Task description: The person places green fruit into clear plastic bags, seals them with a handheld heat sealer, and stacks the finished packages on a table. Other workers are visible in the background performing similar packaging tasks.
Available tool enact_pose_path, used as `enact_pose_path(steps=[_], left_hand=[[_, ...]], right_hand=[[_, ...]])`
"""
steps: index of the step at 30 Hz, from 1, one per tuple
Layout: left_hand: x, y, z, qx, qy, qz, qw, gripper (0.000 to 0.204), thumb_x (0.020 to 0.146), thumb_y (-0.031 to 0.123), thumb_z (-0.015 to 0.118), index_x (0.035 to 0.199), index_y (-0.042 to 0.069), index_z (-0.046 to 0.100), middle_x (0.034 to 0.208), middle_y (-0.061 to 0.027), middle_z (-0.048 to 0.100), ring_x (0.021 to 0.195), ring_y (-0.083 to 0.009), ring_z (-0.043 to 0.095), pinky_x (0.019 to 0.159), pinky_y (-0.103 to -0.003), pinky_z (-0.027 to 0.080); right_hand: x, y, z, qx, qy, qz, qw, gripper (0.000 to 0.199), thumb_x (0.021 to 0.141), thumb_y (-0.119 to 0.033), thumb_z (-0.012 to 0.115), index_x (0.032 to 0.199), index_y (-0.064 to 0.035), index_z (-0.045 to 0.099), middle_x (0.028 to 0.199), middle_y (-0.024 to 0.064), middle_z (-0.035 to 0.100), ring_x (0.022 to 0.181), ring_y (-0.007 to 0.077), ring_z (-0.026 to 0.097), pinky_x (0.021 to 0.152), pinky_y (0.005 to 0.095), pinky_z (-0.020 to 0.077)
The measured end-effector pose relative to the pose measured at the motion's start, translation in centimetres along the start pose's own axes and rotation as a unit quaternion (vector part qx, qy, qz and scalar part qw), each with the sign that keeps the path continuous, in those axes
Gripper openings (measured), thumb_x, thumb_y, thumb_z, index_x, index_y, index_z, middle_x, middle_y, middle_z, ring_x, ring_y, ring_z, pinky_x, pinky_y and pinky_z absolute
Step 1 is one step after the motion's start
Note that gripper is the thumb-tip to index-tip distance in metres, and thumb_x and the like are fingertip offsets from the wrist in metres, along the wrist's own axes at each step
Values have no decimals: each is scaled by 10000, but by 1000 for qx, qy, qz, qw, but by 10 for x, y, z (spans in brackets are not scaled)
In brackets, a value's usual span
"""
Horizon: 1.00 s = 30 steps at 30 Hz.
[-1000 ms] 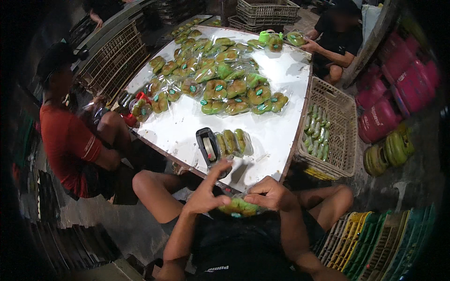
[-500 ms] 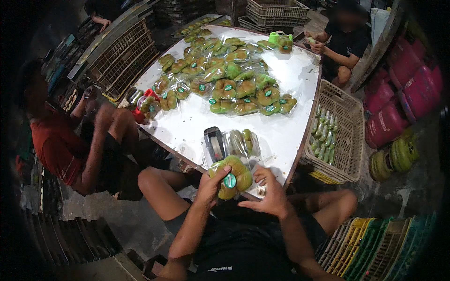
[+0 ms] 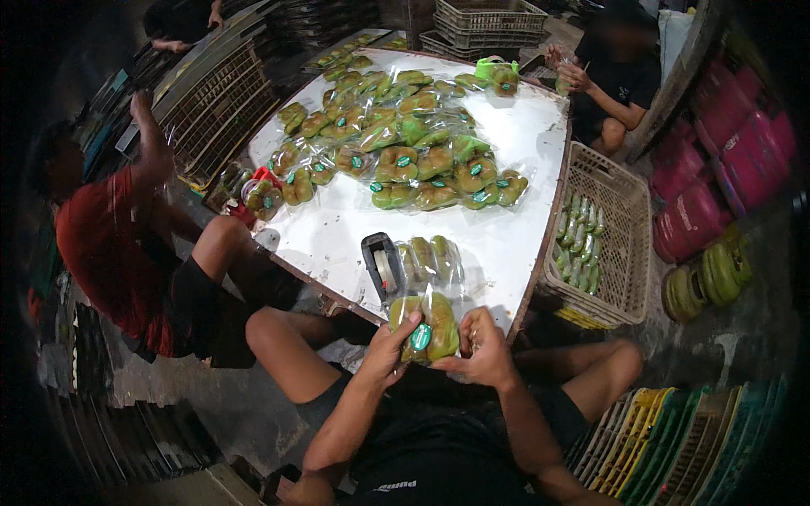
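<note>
A clear plastic bag of green-and-brown buns (image 3: 441,325) with a green label is held over the near edge of the white table. My left hand (image 3: 388,352) grips its left side, thumb on the front near the label. On the other side my right hand (image 3: 485,352) closes its curled fingers on the bag's loose plastic, the thumb reaching toward the buns. Just beyond lie a black tape dispenser (image 3: 382,266) and another clear bag of longer greenish buns (image 3: 434,260).
Many bagged buns (image 3: 396,164) cover the far part of the table (image 3: 321,240). Right of it stands a beige crate (image 3: 629,244) holding slim green packs. A person in red (image 3: 110,244) sits at left, another in black (image 3: 620,80) at far right. Pink gas cylinders (image 3: 688,219) stand right.
The bag has turned a little and shifted right. My right hand has moved in and closed on its plastic. The person in red has raised an arm.
</note>
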<state>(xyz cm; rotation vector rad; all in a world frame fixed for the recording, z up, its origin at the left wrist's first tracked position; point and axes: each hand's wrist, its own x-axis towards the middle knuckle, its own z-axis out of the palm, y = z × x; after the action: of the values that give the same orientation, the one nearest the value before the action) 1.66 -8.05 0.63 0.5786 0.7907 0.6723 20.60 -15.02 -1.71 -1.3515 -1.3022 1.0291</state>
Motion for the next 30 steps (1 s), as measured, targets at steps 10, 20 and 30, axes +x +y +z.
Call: enact_pose_path(steps=[10, 20, 30], left_hand=[[-10, -4, -9, -36, -159, -156, 974, 330, 948, 240, 667, 1156, -10, 609, 1028, -78, 681, 933, -147, 672, 835, -303, 555], [-15, 4, -2, 350, -98, 54, 930, 411, 848, 209, 781, 1178, 26, 618, 1044, -45, 674, 938, -106, 615, 836, -284, 507], [-15, 30, -5, 371, -294, -31, 880, 424, 945, 361, 673, 1135, -18, 665, 1014, -64, 685, 903, -132, 615, 827, -283, 504]], right_hand=[[27, -10, -9, 255, -43, 98, 961, 266, 933, -151, 685, 1118, -17, 548, 800, -24, 573, 696, 52, 508, 660, 220, 415], [23, -23, 8, -124, 93, -62, 986, 254, 850, -223, 773, 899, -6, 652, 629, 1, 530, 581, 121, 537, 525, 274, 427], [7, -20, 11, 181, -5, 14, 983, 207, 970, -207, 628, 908, -11, 611, 695, 30, 568, 545, 115, 500, 521, 267, 430]])
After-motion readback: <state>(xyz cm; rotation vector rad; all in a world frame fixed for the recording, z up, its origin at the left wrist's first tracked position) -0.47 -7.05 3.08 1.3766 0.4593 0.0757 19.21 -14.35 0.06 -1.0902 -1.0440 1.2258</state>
